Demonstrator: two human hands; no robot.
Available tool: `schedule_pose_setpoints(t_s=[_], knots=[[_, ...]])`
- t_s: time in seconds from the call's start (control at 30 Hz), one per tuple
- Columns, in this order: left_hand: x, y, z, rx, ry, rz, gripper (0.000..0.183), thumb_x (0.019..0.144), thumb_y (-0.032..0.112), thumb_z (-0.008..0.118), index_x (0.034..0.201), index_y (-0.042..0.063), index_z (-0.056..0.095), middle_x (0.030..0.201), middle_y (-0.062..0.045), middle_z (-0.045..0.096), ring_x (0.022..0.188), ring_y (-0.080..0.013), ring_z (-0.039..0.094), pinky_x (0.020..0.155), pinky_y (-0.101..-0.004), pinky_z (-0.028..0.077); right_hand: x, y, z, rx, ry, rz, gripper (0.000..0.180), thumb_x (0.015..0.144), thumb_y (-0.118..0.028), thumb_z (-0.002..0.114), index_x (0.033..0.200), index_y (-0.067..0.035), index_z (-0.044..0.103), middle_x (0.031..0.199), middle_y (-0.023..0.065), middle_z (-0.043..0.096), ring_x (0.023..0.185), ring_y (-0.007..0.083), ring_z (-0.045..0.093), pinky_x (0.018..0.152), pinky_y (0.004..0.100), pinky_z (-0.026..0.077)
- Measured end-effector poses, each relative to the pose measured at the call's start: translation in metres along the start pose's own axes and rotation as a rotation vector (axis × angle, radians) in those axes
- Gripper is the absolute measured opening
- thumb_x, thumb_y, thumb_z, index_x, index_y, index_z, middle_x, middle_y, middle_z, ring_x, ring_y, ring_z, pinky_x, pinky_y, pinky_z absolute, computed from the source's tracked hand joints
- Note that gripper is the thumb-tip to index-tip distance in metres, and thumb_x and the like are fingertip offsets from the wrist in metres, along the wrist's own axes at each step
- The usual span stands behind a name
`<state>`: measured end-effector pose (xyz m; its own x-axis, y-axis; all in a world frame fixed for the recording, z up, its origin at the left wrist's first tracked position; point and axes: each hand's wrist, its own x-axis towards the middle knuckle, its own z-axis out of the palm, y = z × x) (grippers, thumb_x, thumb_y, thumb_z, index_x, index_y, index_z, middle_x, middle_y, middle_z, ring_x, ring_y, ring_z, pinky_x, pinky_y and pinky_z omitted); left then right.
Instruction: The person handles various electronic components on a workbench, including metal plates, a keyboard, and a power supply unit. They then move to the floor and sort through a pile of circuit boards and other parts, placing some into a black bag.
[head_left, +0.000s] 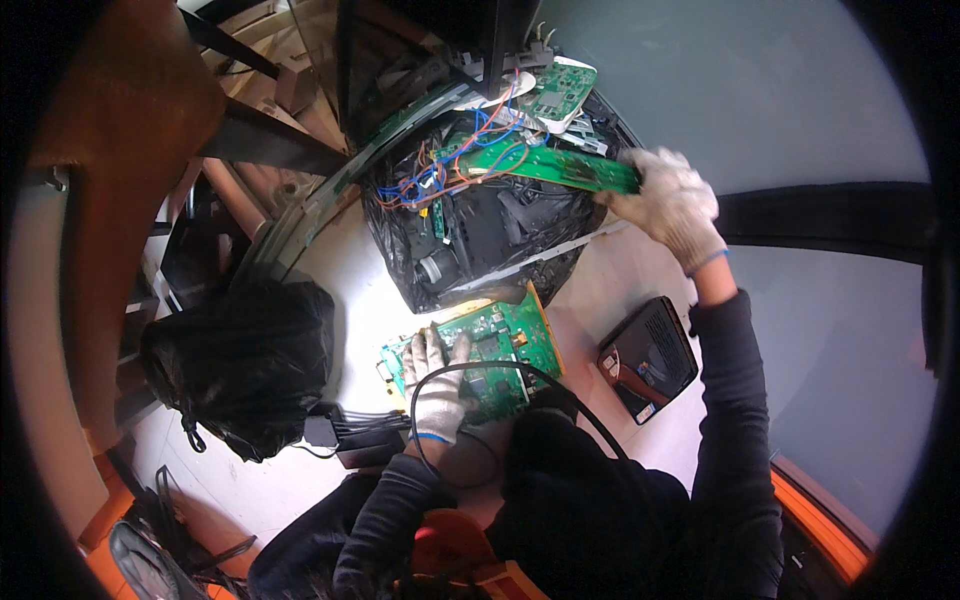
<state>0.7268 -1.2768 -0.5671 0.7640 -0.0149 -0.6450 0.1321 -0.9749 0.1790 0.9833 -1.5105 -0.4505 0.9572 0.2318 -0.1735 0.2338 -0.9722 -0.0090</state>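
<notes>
My left hand (436, 386), in a whitish work glove, lies with spread fingers on a large green circuit board (487, 349) on the floor before me. My gloved right hand (671, 202) grips the right end of a long green circuit board strip (555, 165). That strip lies over an open black plastic bag (394, 262) and is partly blurred. Red and blue wires (450, 176) tangle about its left end. Inside the bag are dark plastic parts, and a metal strip (525, 262) crosses its near side. A black cable (517, 365) loops over my left hand and the large board.
A glossy black device casing (649, 360) rests on the floor at right. To the left stands a full black bag (240, 367), beside a black adapter with cables (322, 427). Another green board in a white casing (559, 94) lies behind. A grey panel (720, 90) rises at right.
</notes>
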Motion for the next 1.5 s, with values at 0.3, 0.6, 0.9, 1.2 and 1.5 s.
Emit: schedule_pose_setpoints(t_s=[0.3, 0.6, 0.9, 1.2, 1.5], knots=[[-0.006, 0.002, -0.004, 0.039, 0.071, 0.066, 0.103, 0.057, 0.044, 0.080, 0.143, 0.021, 0.028, 0.146, -0.026, 0.019, 0.136, -0.0419, 0.016, 0.112, -0.0503, 0.013, -0.066, 0.025, 0.035, 1.814, -0.879, 0.323, 0.066, 0.092, -0.058, 0.035, 0.119, -0.001, 0.051, 0.092, 0.0184, 0.063, 0.052, 0.0193, 0.057, 0.036, 0.0220, 0.045], [-0.017, -0.030, -0.012, -0.402, 0.670, 0.247, 0.074, 0.069, 0.019, 0.069, 0.132, -0.003, 0.037, 0.130, -0.027, 0.040, 0.122, -0.0421, 0.037, 0.106, -0.0493, 0.027, -0.065, 0.003, 0.050, 1.467, -1.227, 0.091, 0.063, 0.087, -0.062, 0.043, 0.107, -0.006, 0.063, 0.076, 0.0086, 0.064, 0.058, 0.0125, 0.058, 0.051, 0.0228, 0.048], [0.011, -0.051, -0.049, -1.494, 1.003, -0.007, 0.048, 0.097, 0.028, 0.043, 0.132, -0.004, 0.040, 0.130, -0.019, 0.048, 0.121, -0.0246, 0.046, 0.105, -0.0363, 0.033, -0.083, -0.038, 0.046, 1.305, -1.284, 0.107, 0.062, 0.088, -0.057, 0.045, 0.111, -0.002, 0.061, 0.080, 0.0103, 0.066, 0.053, 0.0146, 0.056, 0.045, 0.0227, 0.045], [-0.007, -0.030, -0.072, -1.805, 0.615, -0.025, 0.044, 0.087, 0.016, 0.064, 0.122, -0.007, 0.051, 0.117, -0.014, 0.058, 0.102, -0.0186, 0.057, 0.091, -0.0307, 0.044, -0.080, -0.051, 0.046, 1.379, -1.205, 0.226, 0.054, 0.089, -0.050, 0.048, 0.097, 0.000, 0.064, 0.064, 0.0108, 0.063, 0.039, 0.0153, 0.052, 0.034, 0.0230, 0.037], [-0.006, -0.050, -0.079, -1.763, 0.736, 0.094, 0.047, 0.084, 0.022, 0.068, 0.121, -0.002, 0.052, 0.109, -0.014, 0.062, 0.091, -0.0193, 0.064, 0.075, -0.0290, 0.054, -0.066, -0.058, 0.054, 1.281, -0.903, -0.115, 0.057, 0.083, -0.054, 0.055, 0.117, -0.008, 0.060, 0.087, 0.0107, 0.065, 0.072, 0.0179, 0.061, 0.057, 0.0300, 0.048]])
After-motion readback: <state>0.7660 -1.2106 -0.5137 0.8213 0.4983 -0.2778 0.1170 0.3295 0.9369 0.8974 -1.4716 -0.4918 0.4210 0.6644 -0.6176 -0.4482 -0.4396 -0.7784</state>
